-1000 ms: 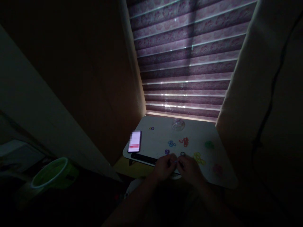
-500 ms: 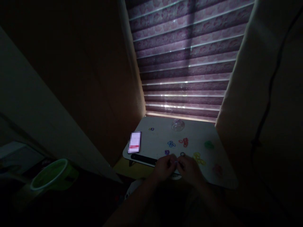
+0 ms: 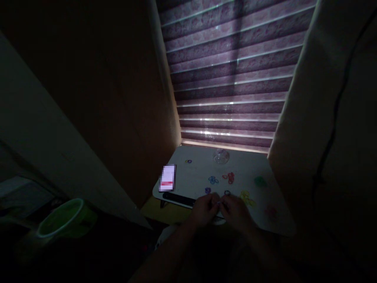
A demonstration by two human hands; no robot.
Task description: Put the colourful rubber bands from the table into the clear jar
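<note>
Left hand (image 3: 204,209) and right hand (image 3: 236,211) pinch 1 small pale piece (image 3: 218,202). A loosened grip could drop it — dimness might hide it.

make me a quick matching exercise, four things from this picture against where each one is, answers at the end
1. phone
2. clear container
3. yellow rings
4. green tub

A. on the table, just right of the right hand
B. off the table, at the picture's lower left
C. at the far side of the table, near the blind
D. at the left side of the table

Pairs: 1-D, 2-C, 3-A, 4-B
</note>
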